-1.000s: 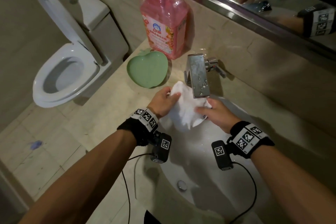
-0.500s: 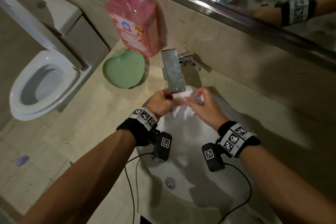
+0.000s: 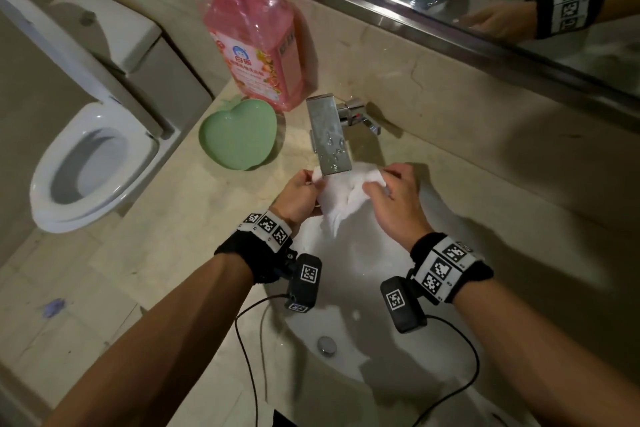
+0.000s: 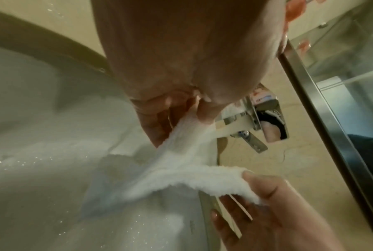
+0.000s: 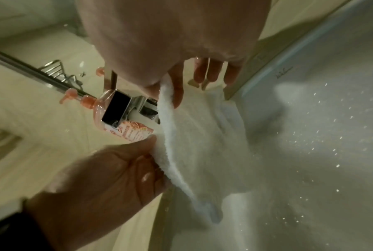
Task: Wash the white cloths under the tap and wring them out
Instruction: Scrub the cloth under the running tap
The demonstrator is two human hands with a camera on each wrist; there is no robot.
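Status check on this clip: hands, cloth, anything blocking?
Left hand and right hand each pinch an end of the white cloth. Cloth stretched under the tap, over the sink. Nothing in the way.

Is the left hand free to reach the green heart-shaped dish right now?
Probably not yet: the left hand grips the white cloth. The path to the green dish looks open once it lets go.

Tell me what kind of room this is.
A bathroom: a white toilet stands beside the counter, a white sink basin sits under a chrome tap, and a wall mirror runs above.
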